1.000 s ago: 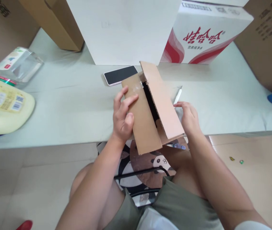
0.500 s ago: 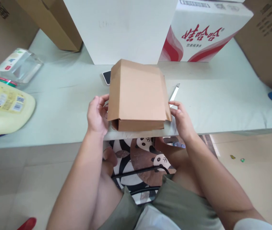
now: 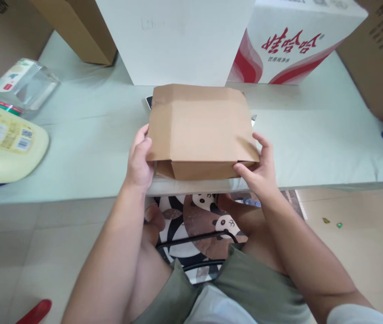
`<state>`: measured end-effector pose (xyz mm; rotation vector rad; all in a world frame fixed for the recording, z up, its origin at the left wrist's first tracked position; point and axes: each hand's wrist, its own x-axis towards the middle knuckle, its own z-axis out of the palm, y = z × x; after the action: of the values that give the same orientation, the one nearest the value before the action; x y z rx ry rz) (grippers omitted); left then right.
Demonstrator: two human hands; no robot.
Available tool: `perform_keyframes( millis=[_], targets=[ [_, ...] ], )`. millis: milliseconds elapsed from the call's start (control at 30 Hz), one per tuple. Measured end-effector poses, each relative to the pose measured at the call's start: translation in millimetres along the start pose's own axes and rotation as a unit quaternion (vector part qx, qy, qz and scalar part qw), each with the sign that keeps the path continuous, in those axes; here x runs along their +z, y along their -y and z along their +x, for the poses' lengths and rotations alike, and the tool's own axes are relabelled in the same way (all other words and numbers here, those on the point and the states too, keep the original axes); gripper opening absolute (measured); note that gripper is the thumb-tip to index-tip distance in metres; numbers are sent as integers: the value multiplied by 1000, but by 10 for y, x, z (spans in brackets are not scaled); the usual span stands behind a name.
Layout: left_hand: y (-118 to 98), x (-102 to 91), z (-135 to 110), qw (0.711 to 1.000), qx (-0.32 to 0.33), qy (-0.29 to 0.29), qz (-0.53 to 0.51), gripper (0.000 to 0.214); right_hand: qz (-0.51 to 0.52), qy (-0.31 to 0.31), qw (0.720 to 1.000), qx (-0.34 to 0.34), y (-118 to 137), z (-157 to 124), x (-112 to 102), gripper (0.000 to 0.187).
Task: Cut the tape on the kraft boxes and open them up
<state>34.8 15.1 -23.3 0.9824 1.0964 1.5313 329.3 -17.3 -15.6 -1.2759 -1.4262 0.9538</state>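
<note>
Mostly, cardboard box (image 3: 208,126) hides phone (image 3: 149,102), knife (image 3: 254,119); white carton (image 3: 177,49) behind.

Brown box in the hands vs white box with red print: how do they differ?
The brown box is plain on top; the white box bears red characters and curves. The brown box has the left hand and right hand on it; the white box stands farther back, out of contact with them. Both are straight-edged boxes.
</note>
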Motion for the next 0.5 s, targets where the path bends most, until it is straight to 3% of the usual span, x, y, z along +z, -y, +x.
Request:
perform_keyframes(
  millis=[200,300,400,500],
  targets=[
    [9,44,-29,994,56,-31,84,57,-36,-49,997,-40,-45,-16,22,55],
    [-26,35,-51,996,41,-32,69,54,-11,-72,996,-44,-74,16,22,35],
    [-36,-25,-38,998,-4,-21,53,43,48,-164,985,-22,-104,86,-4,27],
    [1,-128,11,992,49,-36,113,32,72,-226,971,-35,-107,137,-72,23]
  ],
)
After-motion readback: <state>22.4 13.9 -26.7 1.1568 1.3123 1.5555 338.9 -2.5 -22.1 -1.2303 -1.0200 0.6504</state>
